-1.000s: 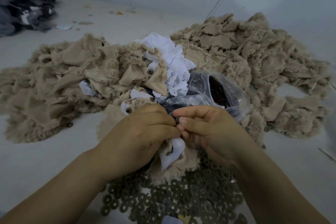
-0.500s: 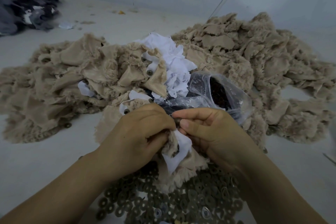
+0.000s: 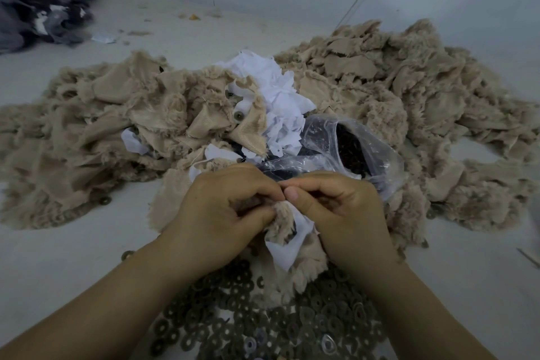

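We see both hands meeting over one small plush piece [image 3: 282, 222]. It is a scrap of beige, long-piled fabric, fuzzy and ragged at the edges, with a white backing [image 3: 287, 248] folded against it. The white hangs below the fingertips as a pointed flap, and a dark spot shows where fur and backing meet. The piece sits between and just under the two thumbs, touching both hands, and its lower fringe trails down toward the wrists.

The left hand [image 3: 222, 213] has its fingers curled inward, with thumb and forefinger pinching the fuzzy upper edge of the piece. The right hand [image 3: 346, 213] is likewise curled, its thumb [image 3: 292, 194] pressed against its forefinger at the same spot, tip to tip with the left forefinger. We cannot tell whether something small is held between those tips, because the fingers hide it.

Just beyond the knuckles lies a crumpled clear plastic bag [image 3: 321, 140], its mouth open on a dark mass inside. Past that, a clump of white scraps [image 3: 277, 90] sits amid a wide beige heap [image 3: 102, 131] of the same furry fabric, which spreads to either side of the fingers. Below the wrists, nearest to us, a layer of dull ring-shaped washers [image 3: 233, 327] covers the pale table [image 3: 58, 266]. Far beyond the left fingers, a dark cloth pile [image 3: 32, 6] lies at the table's corner.
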Action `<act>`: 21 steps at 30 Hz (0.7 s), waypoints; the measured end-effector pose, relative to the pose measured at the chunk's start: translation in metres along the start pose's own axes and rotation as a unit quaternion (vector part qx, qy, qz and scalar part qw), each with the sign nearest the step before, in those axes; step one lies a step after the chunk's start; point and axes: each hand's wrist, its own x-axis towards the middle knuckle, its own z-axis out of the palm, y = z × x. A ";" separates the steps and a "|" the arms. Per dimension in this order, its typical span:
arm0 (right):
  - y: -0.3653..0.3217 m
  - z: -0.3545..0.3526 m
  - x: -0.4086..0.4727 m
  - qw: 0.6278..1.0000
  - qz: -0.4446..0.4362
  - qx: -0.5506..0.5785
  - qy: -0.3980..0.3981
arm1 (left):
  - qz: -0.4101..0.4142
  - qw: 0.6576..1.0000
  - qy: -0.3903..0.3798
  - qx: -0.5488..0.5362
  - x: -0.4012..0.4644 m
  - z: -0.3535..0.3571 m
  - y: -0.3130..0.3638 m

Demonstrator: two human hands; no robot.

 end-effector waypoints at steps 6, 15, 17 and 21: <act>0.005 0.000 0.002 0.982 -0.156 -0.110 0.003 | -0.083 0.993 0.032 -0.072 -0.004 0.000 -0.002; 0.008 -0.003 0.000 0.964 -0.214 -0.158 0.022 | -0.053 0.999 -0.007 0.002 0.000 0.004 -0.005; 0.010 -0.001 -0.001 0.959 -0.223 -0.172 0.027 | -0.011 0.998 -0.027 0.054 -0.001 0.007 -0.005; 0.017 0.003 -0.001 0.964 -0.208 -0.161 0.031 | 0.032 0.991 -0.006 0.133 -0.005 0.014 -0.007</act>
